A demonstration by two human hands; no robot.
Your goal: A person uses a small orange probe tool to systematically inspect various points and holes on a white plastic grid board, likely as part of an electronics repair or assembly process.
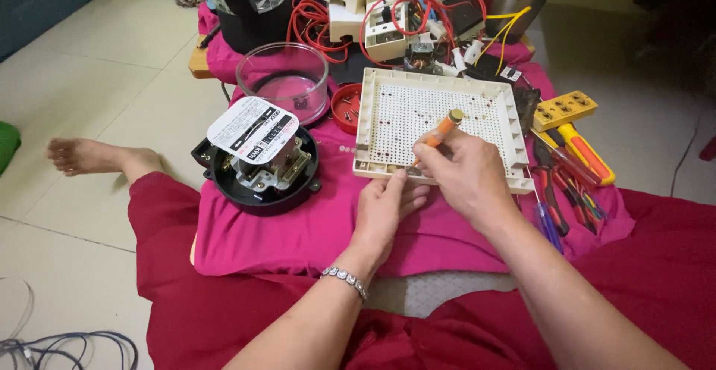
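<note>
A cream perforated plastic tray cover [436, 105] lies on a magenta cloth [283, 224] over a low table. My right hand [466, 176] grips an orange-handled screwdriver [441, 127], its tip down at the tray's near edge. My left hand [386, 209] rests on the cloth with fingers touching that same near edge. A silver bracelet [345, 278] circles my left wrist.
A round black meter base with a white label [257, 154] sits left of the tray, a clear glass dome [283, 79] behind it, a small red lid with screws [345, 107] beside. Pliers and screwdrivers [567, 176] lie right. Red wires and white boxes [388, 12] crowd the back. A bare foot [82, 155] rests left.
</note>
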